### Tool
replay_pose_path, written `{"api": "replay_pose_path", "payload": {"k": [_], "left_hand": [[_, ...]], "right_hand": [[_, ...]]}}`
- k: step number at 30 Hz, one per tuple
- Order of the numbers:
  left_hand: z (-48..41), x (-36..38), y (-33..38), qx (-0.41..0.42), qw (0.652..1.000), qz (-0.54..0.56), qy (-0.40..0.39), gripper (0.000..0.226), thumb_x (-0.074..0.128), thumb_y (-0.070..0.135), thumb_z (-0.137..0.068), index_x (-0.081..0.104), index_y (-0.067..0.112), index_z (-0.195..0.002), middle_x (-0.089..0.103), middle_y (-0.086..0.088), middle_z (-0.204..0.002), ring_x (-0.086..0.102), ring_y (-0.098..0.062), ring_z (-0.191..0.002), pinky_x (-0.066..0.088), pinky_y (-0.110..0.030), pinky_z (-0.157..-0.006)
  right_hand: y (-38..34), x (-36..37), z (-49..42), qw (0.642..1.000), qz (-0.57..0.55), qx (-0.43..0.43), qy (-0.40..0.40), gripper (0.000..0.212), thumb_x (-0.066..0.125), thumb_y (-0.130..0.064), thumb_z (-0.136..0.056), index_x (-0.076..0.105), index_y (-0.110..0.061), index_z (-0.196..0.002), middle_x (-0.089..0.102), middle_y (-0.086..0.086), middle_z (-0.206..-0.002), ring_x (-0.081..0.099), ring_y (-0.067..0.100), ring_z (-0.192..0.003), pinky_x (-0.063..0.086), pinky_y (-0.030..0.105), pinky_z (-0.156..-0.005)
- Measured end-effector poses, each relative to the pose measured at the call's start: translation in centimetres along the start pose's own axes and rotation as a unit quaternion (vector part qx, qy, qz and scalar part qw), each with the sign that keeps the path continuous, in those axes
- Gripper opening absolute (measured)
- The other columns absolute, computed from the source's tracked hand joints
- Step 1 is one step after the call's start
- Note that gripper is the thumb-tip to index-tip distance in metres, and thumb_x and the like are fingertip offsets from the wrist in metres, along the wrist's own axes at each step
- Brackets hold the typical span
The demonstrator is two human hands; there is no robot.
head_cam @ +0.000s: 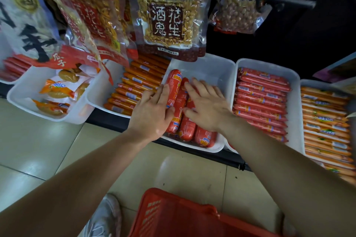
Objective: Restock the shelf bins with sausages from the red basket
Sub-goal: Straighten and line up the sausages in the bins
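Head-worn camera view, looking down at a low shop shelf with a row of white trays along its front edge. In the middle one, a white plastic shelf bin (212,65), lie several thick red plastic-wrapped sausages (185,131). They are packed side by side against the bin's left wall and front rim. Their long axis runs from the front rim toward the back wall, leaning slightly left. The bin's back right corner shows bare white bottom.

Both of the person's hands rest on these sausages and grasp nothing. The left hand (152,111) lies flat, fingers straight, along the leftmost sausage. The right hand (209,107) lies palm down, fingers spread, across the sausages further right.

A red plastic mesh basket (173,215) stands on the pale tiled floor (38,150) at the bottom edge of the view. It is straight back from the bin toward the person's body, below the forearms and closer to the right arm. Its contents cannot be seen. The next load probably means drawing a hand back and down to it, then laying sausages front to back in the bare right part.

The tray to the left holds thin orange sausages (134,86); the one to the right holds thin red sausages (262,98). Clear bags of peanuts (167,19) hang above.
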State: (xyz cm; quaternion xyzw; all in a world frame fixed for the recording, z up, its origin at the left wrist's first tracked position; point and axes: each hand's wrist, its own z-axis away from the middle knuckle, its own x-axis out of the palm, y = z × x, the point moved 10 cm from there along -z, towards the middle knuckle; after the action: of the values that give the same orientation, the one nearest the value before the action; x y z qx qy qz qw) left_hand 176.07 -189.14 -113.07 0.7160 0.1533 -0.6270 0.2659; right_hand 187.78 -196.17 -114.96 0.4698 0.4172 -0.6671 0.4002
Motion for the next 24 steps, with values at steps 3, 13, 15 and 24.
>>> {"api": "replay_pose_path", "payload": {"k": [3,13,15,24], "left_hand": [[-0.2,-0.1,-0.6,0.001,1.000,0.013,0.010,0.068,0.034,0.049,-0.097,0.035,0.008,-0.152,0.051,-0.008,-0.147,0.047,-0.027,-0.117,0.052,-0.039,-0.086],[-0.4,0.1,-0.7,-0.004,1.000,0.022,-0.016,0.066,0.040,0.045,-0.099,0.027,0.010,-0.154,0.042,-0.007,-0.150,0.039,-0.028,-0.125,0.046,-0.041,-0.097],[-0.3,0.0,-0.6,-0.001,1.000,0.026,-0.011,0.065,0.041,0.043,-0.099,0.029,0.010,-0.154,0.044,-0.007,-0.148,0.040,-0.028,-0.123,0.047,-0.041,-0.095],[-0.1,0.4,-1.2,0.015,1.000,0.015,-0.015,0.059,0.042,0.045,-0.099,0.037,0.013,-0.149,0.037,-0.001,-0.151,0.039,-0.027,-0.124,0.051,-0.041,-0.091]], "right_hand": [[-1.7,2.2,-0.8,0.999,0.022,-0.012,-0.031,0.090,0.022,-0.072,-0.093,-0.019,-0.022,-0.156,-0.023,-0.001,-0.164,-0.018,0.019,-0.151,-0.003,0.049,-0.123],[0.8,1.2,2.6,0.997,0.077,0.021,-0.006,0.074,0.023,-0.060,-0.094,0.006,-0.026,-0.158,-0.005,0.008,-0.167,-0.003,0.030,-0.153,0.004,0.052,-0.123],[-1.4,1.2,2.1,0.998,0.062,-0.032,0.005,0.077,0.026,-0.056,-0.095,-0.002,-0.023,-0.159,-0.006,0.002,-0.167,-0.003,0.022,-0.153,0.000,0.046,-0.123],[-1.8,2.7,3.1,0.998,0.063,-0.030,0.009,0.073,0.013,-0.069,-0.094,-0.005,-0.038,-0.157,0.008,0.001,-0.164,0.008,0.022,-0.151,0.003,0.054,-0.121]]}}
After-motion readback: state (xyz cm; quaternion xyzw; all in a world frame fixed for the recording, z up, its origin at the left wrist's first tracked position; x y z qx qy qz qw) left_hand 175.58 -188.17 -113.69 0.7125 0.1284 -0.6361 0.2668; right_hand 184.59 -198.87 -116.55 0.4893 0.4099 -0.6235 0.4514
